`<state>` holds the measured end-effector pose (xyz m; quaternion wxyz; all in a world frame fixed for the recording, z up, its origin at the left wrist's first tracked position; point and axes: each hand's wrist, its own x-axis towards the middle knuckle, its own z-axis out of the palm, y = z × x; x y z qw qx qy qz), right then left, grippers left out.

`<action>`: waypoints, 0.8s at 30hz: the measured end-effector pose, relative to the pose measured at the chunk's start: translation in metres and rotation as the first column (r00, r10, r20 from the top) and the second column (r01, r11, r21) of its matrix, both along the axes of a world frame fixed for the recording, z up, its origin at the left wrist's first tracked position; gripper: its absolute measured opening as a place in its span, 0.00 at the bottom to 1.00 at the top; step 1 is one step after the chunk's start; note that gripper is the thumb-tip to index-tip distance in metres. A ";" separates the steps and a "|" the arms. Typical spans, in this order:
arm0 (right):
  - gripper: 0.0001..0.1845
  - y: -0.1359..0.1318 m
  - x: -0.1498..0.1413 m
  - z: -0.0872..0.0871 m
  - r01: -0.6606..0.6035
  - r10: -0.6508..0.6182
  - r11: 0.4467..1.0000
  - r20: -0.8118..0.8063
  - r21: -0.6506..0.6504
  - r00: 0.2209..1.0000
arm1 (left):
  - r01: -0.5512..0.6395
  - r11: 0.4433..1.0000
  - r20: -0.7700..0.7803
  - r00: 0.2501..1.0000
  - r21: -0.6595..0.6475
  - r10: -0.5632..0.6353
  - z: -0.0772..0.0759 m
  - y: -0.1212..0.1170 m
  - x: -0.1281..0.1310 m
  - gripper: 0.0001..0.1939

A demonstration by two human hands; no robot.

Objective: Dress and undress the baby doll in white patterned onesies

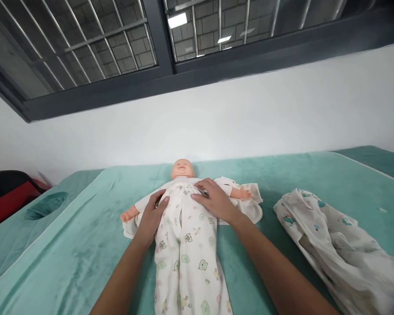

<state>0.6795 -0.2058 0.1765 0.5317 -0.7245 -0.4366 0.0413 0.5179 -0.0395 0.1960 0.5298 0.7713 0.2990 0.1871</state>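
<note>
A baby doll [183,169] lies on its back, head toward the wall and arms spread. White baby pants [184,249] with small animal prints cover its lower body, and their waist reaches high on the chest. My left hand [154,214] is closed on the left side of the waist, thumb on top. On the right side, my right hand [215,199] pinches the waistband between thumb and fingers. Part of a white printed garment [254,210] lies spread beneath the doll's arms. The doll's legs are hidden by the cloth.
The doll rests on a teal bed cover [85,227]. To the right lies a crumpled white printed baby garment [331,245]. A round hole [47,204] shows at the left, near a red and black object [13,197]. Behind are a white wall and a barred window [164,39].
</note>
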 end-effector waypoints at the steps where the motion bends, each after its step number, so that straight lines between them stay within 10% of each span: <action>1: 0.17 0.001 -0.001 0.000 0.003 -0.002 1.000 0.007 -0.024 1.000 | 0.059 0.996 0.020 0.998 -0.066 -0.058 -0.003 0.005 -0.003 0.26; 7: 0.14 -0.004 0.005 0.003 -0.026 0.016 0.996 -0.132 -0.080 0.991 | 0.333 0.920 0.145 0.940 -0.206 -0.308 -0.017 0.029 -0.011 0.35; 20: 0.17 -0.004 -0.006 0.007 -0.133 0.116 0.987 -0.166 -0.093 0.979 | 0.115 0.969 0.174 0.973 0.217 -0.154 -0.026 0.016 -0.013 0.12; 24: 0.22 -0.012 -0.005 0.005 -0.256 0.253 0.966 -0.243 0.023 0.936 | 0.019 0.997 0.126 0.992 0.073 -0.029 -0.025 0.012 -0.015 0.10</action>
